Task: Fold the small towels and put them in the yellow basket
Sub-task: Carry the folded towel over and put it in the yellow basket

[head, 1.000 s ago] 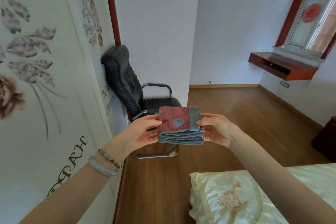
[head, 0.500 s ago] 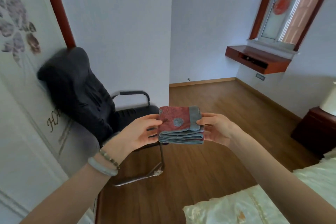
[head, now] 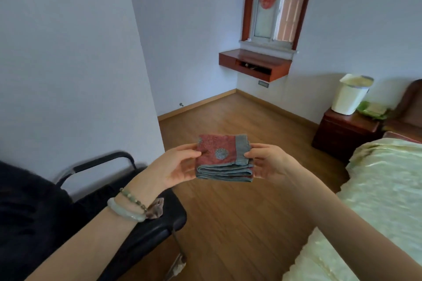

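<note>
A small folded towel [head: 220, 155], red with a grey-blue border and a pale round motif, is held level in the air in front of me. My left hand [head: 175, 165] pinches its left edge, thumb on top and fingers under it. My right hand [head: 266, 162] pinches its right edge the same way. The folded layers show along the near edge. No yellow basket is in view.
A black office chair [head: 137, 223] stands at lower left under my left arm. A bed with a pale green cover [head: 376, 189] fills the lower right. A dark wooden nightstand [head: 342, 130] bears a white bin [head: 349, 96]. Wooden floor [head: 239, 223] lies below my hands.
The view has swung to the right: the patterned wardrobe door has left the frame, and the nightstand, bin and more of the bed have come in. Both hands keep holding the folded towel.
</note>
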The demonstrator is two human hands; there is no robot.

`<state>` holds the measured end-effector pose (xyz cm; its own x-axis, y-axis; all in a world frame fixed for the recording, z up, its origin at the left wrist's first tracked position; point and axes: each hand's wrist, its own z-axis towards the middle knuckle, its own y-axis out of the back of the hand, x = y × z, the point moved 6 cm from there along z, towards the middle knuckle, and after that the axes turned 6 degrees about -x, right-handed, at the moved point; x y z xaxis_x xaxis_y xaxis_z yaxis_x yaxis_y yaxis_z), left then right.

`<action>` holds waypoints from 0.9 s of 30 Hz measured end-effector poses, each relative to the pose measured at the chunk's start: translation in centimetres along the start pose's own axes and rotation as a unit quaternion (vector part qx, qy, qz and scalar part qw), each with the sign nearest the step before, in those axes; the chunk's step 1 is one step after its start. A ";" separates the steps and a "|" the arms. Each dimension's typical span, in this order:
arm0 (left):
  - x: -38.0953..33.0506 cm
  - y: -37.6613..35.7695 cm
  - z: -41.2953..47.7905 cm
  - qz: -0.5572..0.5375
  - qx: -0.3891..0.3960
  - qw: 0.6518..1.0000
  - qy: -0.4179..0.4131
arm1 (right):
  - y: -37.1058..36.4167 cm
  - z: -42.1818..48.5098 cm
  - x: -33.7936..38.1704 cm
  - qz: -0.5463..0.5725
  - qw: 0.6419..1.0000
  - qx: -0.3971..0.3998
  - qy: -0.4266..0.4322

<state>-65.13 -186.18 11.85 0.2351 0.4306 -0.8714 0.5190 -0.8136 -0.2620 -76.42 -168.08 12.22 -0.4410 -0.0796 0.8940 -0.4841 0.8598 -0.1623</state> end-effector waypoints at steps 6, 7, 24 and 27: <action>-2.0 -3.0 11.2 0.004 0.076 0.996 0.038 | 3.3 7.5 3.2 0.018 0.998 -0.065 -0.002; -2.4 -3.6 13.1 0.006 0.087 0.995 0.043 | 3.8 8.9 3.8 0.023 0.997 -0.071 -0.001; -14.6 -20.9 44.6 0.034 0.172 0.983 0.058 | 18.2 35.8 21.2 0.050 0.988 -0.145 0.032; -15.6 -23.6 49.4 0.047 0.182 0.980 0.069 | 20.7 39.8 22.8 0.061 0.985 -0.160 0.023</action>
<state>-121.65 -193.00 11.13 0.3903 0.3748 -0.8410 0.1674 -0.9271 -0.3355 -126.55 -172.22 12.59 -0.4421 0.0502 0.8956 -0.1640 0.9771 -0.1357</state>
